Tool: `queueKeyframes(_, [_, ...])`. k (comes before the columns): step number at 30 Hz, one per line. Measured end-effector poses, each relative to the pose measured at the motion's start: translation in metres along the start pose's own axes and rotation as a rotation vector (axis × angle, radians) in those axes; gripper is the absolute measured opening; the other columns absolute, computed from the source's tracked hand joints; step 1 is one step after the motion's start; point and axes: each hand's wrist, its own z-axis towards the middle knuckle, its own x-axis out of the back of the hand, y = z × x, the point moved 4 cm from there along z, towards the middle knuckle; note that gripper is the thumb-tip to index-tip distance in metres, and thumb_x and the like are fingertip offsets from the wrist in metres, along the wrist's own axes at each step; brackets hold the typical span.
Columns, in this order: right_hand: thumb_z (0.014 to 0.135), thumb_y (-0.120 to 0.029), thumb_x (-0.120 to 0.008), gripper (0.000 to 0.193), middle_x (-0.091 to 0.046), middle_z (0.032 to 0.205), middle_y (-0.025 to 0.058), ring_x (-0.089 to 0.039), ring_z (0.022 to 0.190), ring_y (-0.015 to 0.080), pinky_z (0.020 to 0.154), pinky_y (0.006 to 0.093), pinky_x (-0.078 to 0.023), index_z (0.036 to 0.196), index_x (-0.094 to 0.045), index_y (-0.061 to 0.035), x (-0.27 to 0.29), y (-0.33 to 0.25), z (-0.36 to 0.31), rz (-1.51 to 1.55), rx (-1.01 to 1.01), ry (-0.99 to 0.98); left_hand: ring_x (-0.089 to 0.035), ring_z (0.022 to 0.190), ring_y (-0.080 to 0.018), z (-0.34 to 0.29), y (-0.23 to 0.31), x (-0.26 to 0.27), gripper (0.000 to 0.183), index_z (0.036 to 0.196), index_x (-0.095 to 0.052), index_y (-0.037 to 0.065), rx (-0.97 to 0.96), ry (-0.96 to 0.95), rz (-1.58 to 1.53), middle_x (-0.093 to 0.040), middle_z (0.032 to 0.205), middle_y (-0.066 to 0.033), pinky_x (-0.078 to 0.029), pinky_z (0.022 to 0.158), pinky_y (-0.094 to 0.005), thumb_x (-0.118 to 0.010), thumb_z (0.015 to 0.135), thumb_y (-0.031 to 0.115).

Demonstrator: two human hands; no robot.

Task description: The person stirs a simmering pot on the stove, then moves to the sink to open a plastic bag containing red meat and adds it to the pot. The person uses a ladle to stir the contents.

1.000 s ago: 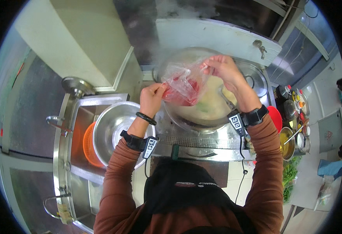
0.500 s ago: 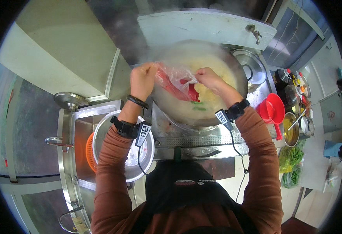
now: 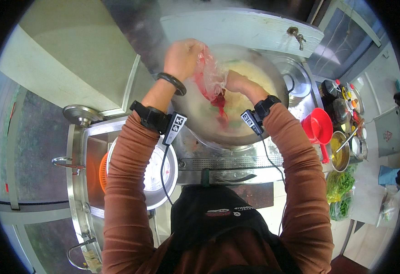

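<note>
My left hand [image 3: 183, 58] is closed on the upper end of a clear plastic bag [image 3: 213, 73], holding it high and tilted. Lower down and to the right, my right hand [image 3: 240, 84] grips the bag near its mouth; steam and the bag partly hide those fingers. Dark red stuff [image 3: 219, 101] slides out of the mouth in a strand and drops toward the broth; whether it is meat or something else I cannot tell. Beneath both hands sits a big wok [image 3: 279, 86] of pale, steaming broth [image 3: 254, 73], with some yellowish and green bits in it.
Right of the wok stand a metal lid [image 3: 300, 82], a red plastic ladle [image 3: 317, 128], a pot of yellow liquid [image 3: 340, 160], bottles [image 3: 343, 109] and bagged greens [image 3: 341, 185]. A tap [image 3: 296, 37] juts from the back wall. To the left, a metal basin [image 3: 172, 182] rests over the sink [image 3: 95, 146].
My left hand has risen and moved right, tipping the bag steeper. Red contents now spill from its mouth into the wok. My right hand has shifted slightly, still holding the bag.
</note>
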Motion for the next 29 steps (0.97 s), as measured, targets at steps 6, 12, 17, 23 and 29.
queueKeyframes(6, [0.09,-0.038,-0.062,0.04,-0.066,0.112,0.0212,-0.061,0.106,0.0368,0.087,0.0391,-0.047,0.114,-0.066,-0.0066,0.075,-0.017,-0.015,-0.078,0.084,-0.021,-0.064,0.074,-0.0281,0.021,0.036,0.001,0.027,0.091,-0.069,0.001,-0.191,-0.072,-0.148,-0.069,0.082,-0.0154,-0.05,0.072,-0.0354,-0.055,0.09,0.024])
queueKeyframes(12, [0.087,-0.029,-0.068,0.037,-0.067,0.108,0.0038,-0.06,0.095,0.0168,0.083,0.0328,-0.049,0.116,-0.065,-0.0066,0.066,-0.038,-0.03,0.61,0.299,-0.02,-0.062,0.072,-0.0247,0.039,0.054,0.0,0.025,0.095,-0.067,0.001,-0.217,-0.144,-0.156,-0.068,0.08,-0.0138,-0.05,0.071,-0.0346,-0.057,0.091,0.023])
queueKeyframes(17, [0.085,-0.025,-0.068,0.028,-0.068,0.093,0.0022,-0.06,0.083,0.0135,0.074,0.0312,-0.049,0.106,-0.068,-0.0058,0.058,-0.029,-0.032,0.737,0.193,0.071,-0.063,0.08,-0.0183,0.029,0.04,-0.016,0.029,0.104,-0.066,0.0,-0.072,-0.196,-0.243,-0.069,0.086,-0.0119,-0.05,0.074,-0.032,-0.057,0.093,0.026])
queueKeyframes(23, [0.077,-0.03,-0.072,0.03,-0.07,0.081,0.0124,-0.066,0.074,0.0227,0.068,0.0371,-0.051,0.092,-0.072,-0.0042,0.082,-0.033,-0.033,0.552,-0.056,0.279,-0.059,0.105,-0.0192,-0.018,-0.015,-0.016,0.052,0.132,-0.049,-0.002,0.019,0.025,-0.523,-0.06,0.122,-0.0146,-0.048,0.09,-0.0338,-0.058,0.095,0.033])
queueKeyframes(29, [0.076,-0.037,-0.069,0.035,-0.07,0.088,0.0216,-0.068,0.086,0.0367,0.08,0.0421,-0.054,0.093,-0.074,-0.0059,0.108,-0.099,-0.039,0.081,0.183,0.306,-0.025,0.143,-0.0259,-0.079,-0.026,-0.052,0.09,0.154,-0.012,0.012,0.194,-0.174,-0.949,-0.023,0.156,-0.012,-0.028,0.114,-0.0365,-0.071,0.087,0.029])
